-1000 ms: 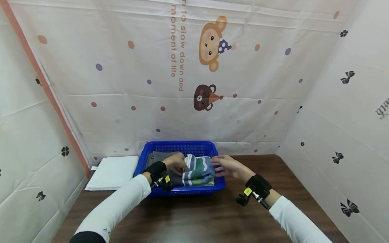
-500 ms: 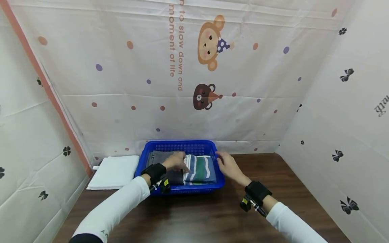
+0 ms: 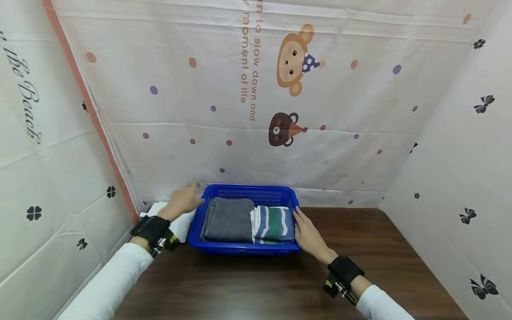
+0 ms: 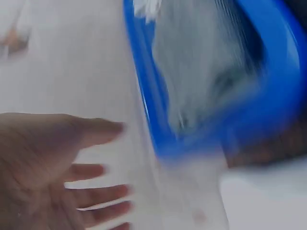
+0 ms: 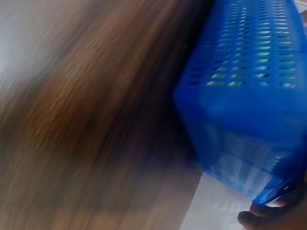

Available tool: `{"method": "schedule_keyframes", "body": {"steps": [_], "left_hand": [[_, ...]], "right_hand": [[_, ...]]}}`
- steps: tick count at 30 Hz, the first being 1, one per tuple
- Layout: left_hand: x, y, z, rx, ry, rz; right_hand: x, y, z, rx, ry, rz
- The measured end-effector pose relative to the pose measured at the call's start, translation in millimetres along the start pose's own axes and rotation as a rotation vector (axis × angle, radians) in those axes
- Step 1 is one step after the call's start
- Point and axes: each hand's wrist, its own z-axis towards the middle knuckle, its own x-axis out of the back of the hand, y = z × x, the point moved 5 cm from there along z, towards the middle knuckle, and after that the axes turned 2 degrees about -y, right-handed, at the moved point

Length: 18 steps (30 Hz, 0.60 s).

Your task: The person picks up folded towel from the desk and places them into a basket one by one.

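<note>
A blue plastic basket holds a folded grey cloth on its left side and a folded blue, green and white striped cloth on its right. My left hand hangs just off the basket's left rim, over a folded white cloth that it partly covers. Its fingers are spread and hold nothing, as the blurred left wrist view shows. My right hand rests against the basket's right rim with its fingers laid along it. In the right wrist view only some fingertips show beside the basket's corner.
The basket stands on a dark brown wooden table, close to the back. A printed white sheet hangs behind it, and similar sheets enclose the left and right sides.
My left hand has left the cloths in the basket and moved left past its rim. The striped cloth now lies flatter. My right hand has come down onto the basket's right rim.
</note>
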Motion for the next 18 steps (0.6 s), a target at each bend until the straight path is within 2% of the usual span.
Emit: {"method": "schedule_keyframes", "body": {"steps": [3, 5, 6, 7, 9, 11, 12, 15, 17, 18], "left_hand": [[4.4, -47.8, -9.9, 0.003, 0.311, -0.045], [-1.3, -75.5, -19.9, 0.02, 0.481, -0.064], [-7.2, -87.4, -24.9, 0.052, 0.528, -0.063], [-15.2, -98.2, -29.5, 0.098, 0.547, -0.073], [-35.3, -116.5, -38.9, 0.221, 0.469, -0.1], [-56.8, -130.1, -47.7, 0.322, 0.325, -0.126], [-67.1, -135.2, -51.7, 0.366, 0.23, -0.137], [-90.1, -144.6, -61.5, 0.421, -0.048, -0.123], [-97.2, -147.7, -66.0, 0.429, -0.172, -0.106], [-98.7, -148.7, -67.5, 0.428, -0.212, -0.099]], "right_hand": [[-0.3, 5.3, -1.8, -0.006, 0.019, -0.028], [0.5, 7.4, -2.4, 0.0, 0.032, -0.038], [1.1, 7.9, -2.9, 0.002, 0.036, -0.04], [1.8, 8.3, -3.5, 0.005, 0.043, -0.044], [3.0, 8.6, -4.9, 0.01, 0.048, -0.041], [3.3, 7.9, -5.7, 0.018, 0.05, -0.045], [3.3, 6.9, -5.8, 0.021, 0.05, -0.039], [1.5, 3.3, -3.8, 0.025, 0.042, -0.023], [-0.7, 1.0, -1.5, 0.015, 0.028, -0.007], [-1.8, 0.0, -0.5, 0.007, 0.024, -0.001]]}}
